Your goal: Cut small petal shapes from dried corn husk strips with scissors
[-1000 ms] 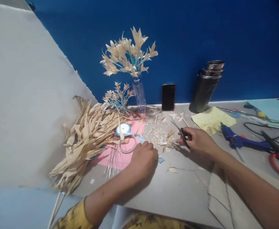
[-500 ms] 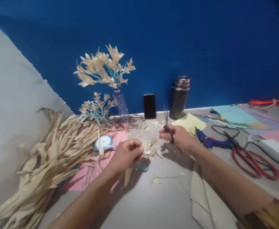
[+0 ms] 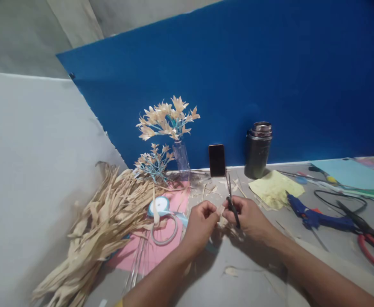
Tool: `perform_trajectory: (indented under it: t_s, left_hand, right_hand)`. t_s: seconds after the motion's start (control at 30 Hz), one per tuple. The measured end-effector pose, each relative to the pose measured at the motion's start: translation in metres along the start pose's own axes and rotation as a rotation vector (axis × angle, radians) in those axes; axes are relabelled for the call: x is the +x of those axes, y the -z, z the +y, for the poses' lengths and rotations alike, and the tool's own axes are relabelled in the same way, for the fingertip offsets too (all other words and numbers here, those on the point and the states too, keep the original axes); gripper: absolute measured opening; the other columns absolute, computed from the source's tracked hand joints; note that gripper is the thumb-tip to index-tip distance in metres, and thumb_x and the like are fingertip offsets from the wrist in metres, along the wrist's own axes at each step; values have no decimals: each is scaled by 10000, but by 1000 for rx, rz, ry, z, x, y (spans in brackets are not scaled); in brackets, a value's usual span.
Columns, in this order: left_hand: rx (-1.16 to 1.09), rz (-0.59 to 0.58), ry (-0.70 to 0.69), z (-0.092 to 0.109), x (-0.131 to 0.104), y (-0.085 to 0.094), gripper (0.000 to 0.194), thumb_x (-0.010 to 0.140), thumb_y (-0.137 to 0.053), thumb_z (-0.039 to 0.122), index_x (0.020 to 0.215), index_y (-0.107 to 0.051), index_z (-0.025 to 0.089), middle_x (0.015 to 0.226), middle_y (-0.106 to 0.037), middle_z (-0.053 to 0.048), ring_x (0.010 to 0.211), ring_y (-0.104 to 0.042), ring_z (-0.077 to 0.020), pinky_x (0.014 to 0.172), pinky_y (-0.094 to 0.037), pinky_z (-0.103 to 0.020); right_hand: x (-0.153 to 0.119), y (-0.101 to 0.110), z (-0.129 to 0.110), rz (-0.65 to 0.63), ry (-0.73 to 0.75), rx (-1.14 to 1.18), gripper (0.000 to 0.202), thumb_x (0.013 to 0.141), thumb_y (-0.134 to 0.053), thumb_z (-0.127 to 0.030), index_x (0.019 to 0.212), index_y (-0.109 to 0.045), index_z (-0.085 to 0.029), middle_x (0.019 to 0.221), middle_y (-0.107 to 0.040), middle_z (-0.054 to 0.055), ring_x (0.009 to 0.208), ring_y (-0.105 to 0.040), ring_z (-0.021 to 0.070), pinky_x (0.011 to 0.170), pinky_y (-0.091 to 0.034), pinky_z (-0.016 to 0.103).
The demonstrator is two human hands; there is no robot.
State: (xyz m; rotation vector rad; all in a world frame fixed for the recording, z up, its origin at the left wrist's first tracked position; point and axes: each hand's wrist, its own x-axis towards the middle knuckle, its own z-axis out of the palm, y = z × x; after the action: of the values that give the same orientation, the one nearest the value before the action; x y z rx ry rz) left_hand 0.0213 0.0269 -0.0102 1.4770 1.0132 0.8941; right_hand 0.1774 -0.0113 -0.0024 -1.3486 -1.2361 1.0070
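My left hand [image 3: 203, 224] is closed, its thumb and finger pinching a small piece of dried husk [image 3: 220, 212]. Close beside it, my right hand [image 3: 246, 215] holds small dark-handled scissors [image 3: 232, 207] with the blades pointing up and away from me. The right fingertips also touch the husk piece, between the two hands. Husk scraps [image 3: 211, 187] lie on the table just beyond the hands. To the left are a roll of light blue ribbon [image 3: 159, 205] and a ring of pale tape [image 3: 164, 243], both on a pink sheet [image 3: 148, 256].
A heap of dried husks [image 3: 110, 221] fills the left. Behind stand husk flowers [image 3: 169, 119] in a clear bottle [image 3: 181, 160], a phone [image 3: 217, 160] and a dark flask [image 3: 258, 151]. Yellow paper [image 3: 275, 187], a blue glue gun [image 3: 318, 219] and red-handled shears [image 3: 371, 238] lie right.
My hands have come together, the right one moving in with the scissors beside the left. The camera view has tilted up and shifted left.
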Motion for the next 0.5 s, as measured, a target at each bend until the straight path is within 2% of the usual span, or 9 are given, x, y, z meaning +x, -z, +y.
perform_trajectory:
  t_s: [0.1, 0.23, 0.37, 0.5]
  left_hand:
    - [-37, -45, 17, -5, -3, -2, 179, 766, -648, 285, 693, -521, 183, 523, -513, 43, 445, -472, -90, 450, -338, -202]
    - [-98, -73, 55, -11, -7, -6, 283, 782, -688, 397, 708, -514, 186, 520, -536, 22, 443, -480, -102, 445, -349, -217]
    - [-134, -64, 79, -15, -9, -6, 289, 759, -719, 378, 711, -507, 188, 520, -538, 25, 439, -470, -97, 456, -348, -220]
    - [-220, -142, 83, -15, -9, -3, 320, 717, -757, 394, 728, -514, 186, 524, -547, 27, 445, -475, -96, 480, -361, -229]
  right_hand:
    - [-1, -1, 7, 6, 15, -11, 109, 664, -675, -236, 744, -619, -188, 575, -520, -45, 540, -453, 129, 505, -356, 251]
    - [-1, -1, 10, -24, 17, -16, 130, 696, -679, -262, 774, -596, -197, 607, -558, -33, 554, -496, 142, 517, -402, 256]
    - [-1, -5, 11, -47, 40, -31, 144, 693, -692, -272, 740, -582, -191, 590, -562, -26, 536, -494, 145, 505, -401, 261]
    - [-3, -7, 9, -23, 82, -60, 126, 695, -683, -250, 745, -585, -187, 620, -561, -27, 574, -490, 142, 528, -388, 251]
